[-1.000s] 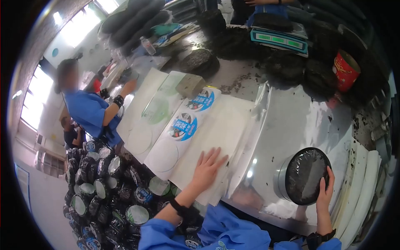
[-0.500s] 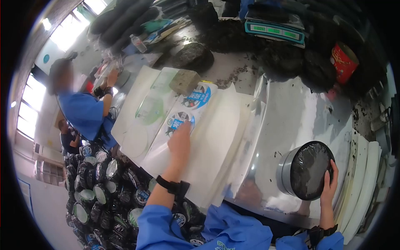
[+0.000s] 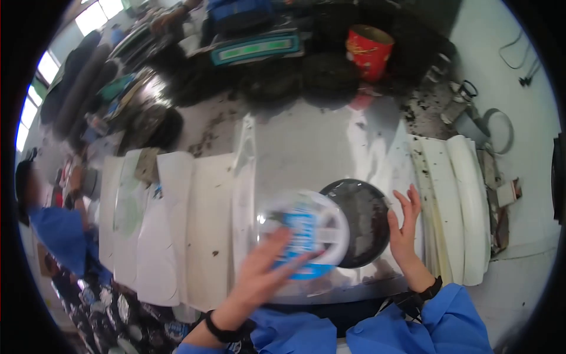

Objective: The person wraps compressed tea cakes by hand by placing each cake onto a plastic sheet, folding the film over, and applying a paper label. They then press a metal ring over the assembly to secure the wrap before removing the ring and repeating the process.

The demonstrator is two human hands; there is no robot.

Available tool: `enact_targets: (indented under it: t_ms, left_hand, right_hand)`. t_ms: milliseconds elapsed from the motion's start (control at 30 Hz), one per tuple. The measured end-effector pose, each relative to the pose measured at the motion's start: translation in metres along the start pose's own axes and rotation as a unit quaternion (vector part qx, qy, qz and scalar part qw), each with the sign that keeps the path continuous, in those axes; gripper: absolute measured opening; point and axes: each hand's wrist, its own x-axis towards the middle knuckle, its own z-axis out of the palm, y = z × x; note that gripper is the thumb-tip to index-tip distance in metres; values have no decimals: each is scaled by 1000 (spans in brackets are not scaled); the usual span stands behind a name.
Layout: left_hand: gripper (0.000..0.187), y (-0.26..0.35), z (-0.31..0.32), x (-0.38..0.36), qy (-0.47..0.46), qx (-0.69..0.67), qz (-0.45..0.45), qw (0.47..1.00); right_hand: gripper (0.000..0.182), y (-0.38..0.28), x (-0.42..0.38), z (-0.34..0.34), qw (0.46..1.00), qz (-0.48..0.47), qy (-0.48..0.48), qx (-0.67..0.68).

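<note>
A round white-and-blue label (image 3: pixel 328 241), smeared by motion, is in my left hand (image 3: pixel 259 274) over the shiny metal sheet (image 3: pixel 295 141). Its right side overlaps a round black package (image 3: pixel 367 221) wrapped in clear film, which stands on the sheet. To the right of the package, my right hand (image 3: pixel 405 230) has its fingers spread upward near the rim, holding nothing. White backing sheets (image 3: pixel 156 259) lie left of the metal, with a grey block (image 3: pixel 146 165) on top of them.
Beyond the metal sheet stand a scale (image 3: pixel 256 49) with green displays and a red tin (image 3: pixel 369 52), among dark piles. Rolled white sheets (image 3: pixel 466 218) edge the right side. A person in blue (image 3: pixel 59 233) works at the left, above many wrapped packages (image 3: pixel 106 312).
The view has swung right. My left hand has lifted the label off the sheets and brought it to the package. The package now lies flatter, and my right hand has come off it.
</note>
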Motion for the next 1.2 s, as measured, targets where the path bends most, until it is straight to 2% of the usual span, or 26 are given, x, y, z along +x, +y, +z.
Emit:
enact_targets:
  t_ms: [67,100,167,200,267,333,400,433,467,500,533,600,633,667,733,767,800,867,900,933,1000,1067,1133,1167,1200]
  left_hand:
    - [65,9,42,34,-70,-60,41,995]
    - [65,9,60,43,-73,-65,50,994]
    - [68,7,88,55,-147,-48,19,988]
    - [68,12,85,60,-151,-52,24,987]
    - [74,27,58,69,-237,-8,-23,971]
    - [80,23,48,71,-240,33,-9,970]
    - [65,9,58,72,-82,40,-157,983]
    - [65,-2,72,73,-83,42,-152,984]
    - [54,-18,91,74,-22,-144,-272,951]
    - [45,-27,104,76,40,-322,-377,867]
    - [45,-29,109,80,41,-323,-374,869]
    - [32,-28,116,89,79,-346,-406,842]
    - [27,-25,116,91,117,-311,-391,858]
    - [27,-21,113,92,118,-311,-389,859]
    - [27,-10,105,93,107,-193,-378,899]
    - [27,1,100,95,133,-148,-321,926]
    - [27,16,97,100,125,-151,-322,926]
    - [26,49,86,111,150,-127,-160,967]
    - [26,61,72,113,149,-126,-158,968]
    - [25,72,57,116,131,-115,-146,974]
    - [25,71,41,107,133,-96,-152,975]
    - [25,35,23,82,171,-247,-260,918]
    - [25,3,20,46,166,-239,-331,898]
    - [24,-1,27,32,124,-227,-375,890]
    - [24,-4,33,20,86,-214,-418,879]
  right_hand:
    - [40,-3,1,-9,1000,9,6,12]
    - [39,-4,1,-14,1000,15,4,8]
    - [38,-4,0,-23,1000,29,5,2]
    - [37,-3,-1,-26,1000,16,-3,-11]
    - [38,-9,0,-27,999,-26,-2,-29]
    - [44,-29,5,-24,992,-94,-84,-14]
    - [54,-42,15,-5,959,-216,-181,21]
    - [54,-50,15,6,960,-216,-177,21]
    - [56,-57,14,18,951,-228,-207,-29]
    - [59,-60,12,26,938,-239,-237,-79]
    - [59,-59,10,29,939,-241,-234,-81]
    - [59,-53,7,34,929,-237,-233,-161]
    - [58,-54,7,36,925,-240,-235,-178]
    - [58,-53,5,36,925,-240,-233,-179]
    - [56,-53,-1,33,929,-251,-212,-171]
    - [55,-53,-3,31,927,-255,-207,-181]
    - [51,-53,-4,32,932,-249,-196,-174]
    - [45,-48,0,41,926,-205,-243,-204]
    - [39,-49,7,41,922,-211,-265,-188]
    - [35,-84,11,16,923,-125,-336,-137]
    - [33,-112,-9,-31,924,-277,-260,-41]
    - [37,-114,-2,-84,942,-271,-191,47]
    - [40,-70,26,-98,988,-39,-121,-93]
    - [47,-16,29,-84,970,117,-208,-38]
    - [54,36,33,-56,920,265,-289,15]
